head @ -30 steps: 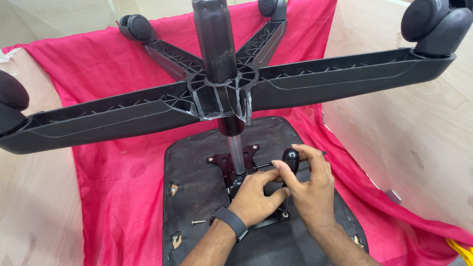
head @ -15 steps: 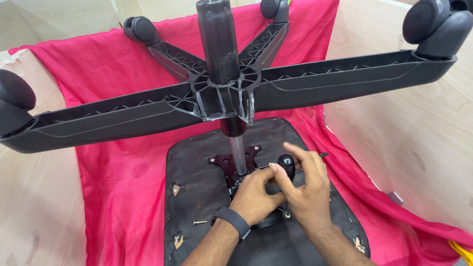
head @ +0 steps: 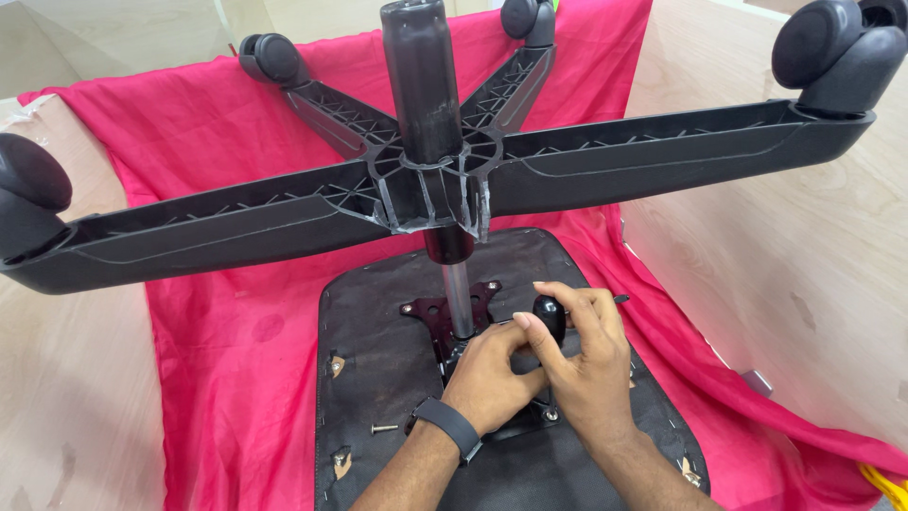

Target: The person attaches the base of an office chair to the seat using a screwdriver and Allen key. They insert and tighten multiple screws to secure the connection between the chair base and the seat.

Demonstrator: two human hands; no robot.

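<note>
Office chair upside down on a pink cloth [head: 236, 378], which is spread over a pale wooden surface [head: 66, 407]. The five-star base [head: 426, 189] sticks up on the gas-lift column [head: 459, 298], casters in the air. Seat underside [head: 378, 378] faces up, black and flat.

Both hands work at the metal mechanism plate [head: 437, 317] where the column meets the seat. Right hand [head: 586, 364] is closed around a black rounded knob [head: 550, 317], thumb and fingers curled over it. It looks like a tool handle or adjustment knob, can't tell which. Left hand [head: 487, 378], smartwatch [head: 445, 426] on the wrist, is half-curled against the plate just beside the knob; what its fingertips pinch is hidden, can't tell.

Handling, my read: the assembly is rigid and top-heavy this way up; plastic base stiff, ribbed, light for its size; column steel and smooth, likely greasy. The best hold is a spoke near the hub, not a caster, since those swivel. The knob is small, smooth and hard, so it needs a full wrap grip.

A loose screw [head: 383, 429] lies on the seat near the left wrist; it's small and rolls easily.

No packages, labels or signs visible. A bit of yellow [head: 884, 483] shows at bottom right corner, unclear what.
</note>
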